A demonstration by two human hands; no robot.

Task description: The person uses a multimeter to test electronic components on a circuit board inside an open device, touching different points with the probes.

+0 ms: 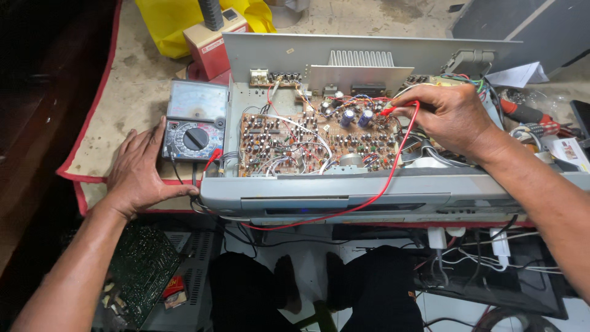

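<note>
Inside the open amplifier chassis (393, 184), toward the far right of its brown circuit board (307, 144), our right hand (452, 120) pinches a red test probe (388, 111), fingers closed around it and the tip set down among the parts beside two blue capacitors (356, 117). The red lead (393, 166) loops from the probe over the near front panel and back left toward the analog multimeter (195, 122), which lies flat on the table (123, 92) just left of the chassis. Our left hand (140, 172) rests open beside the meter, palm down, fingers spread, the thumb along the meter's near edge, holding nothing.

To do this well, we judge the probe should stay steady on one joint only, held by its insulated body, with the tip kept off neighbouring leads in so crowded a patch. The left hand serves best by bracing the meter so that the dial faces us squarely while we read the needle.

Much is hard to make out. The probe tip is buried among components, so we cannot tell which point it touches. The needle's position is washed out by glare. A black lead probably leaves the meter's near edge, but its far end is lost under the chassis. The grey heat sink (361, 59) hides what lies behind it, and the right forearm covers the board's right edge.
</note>
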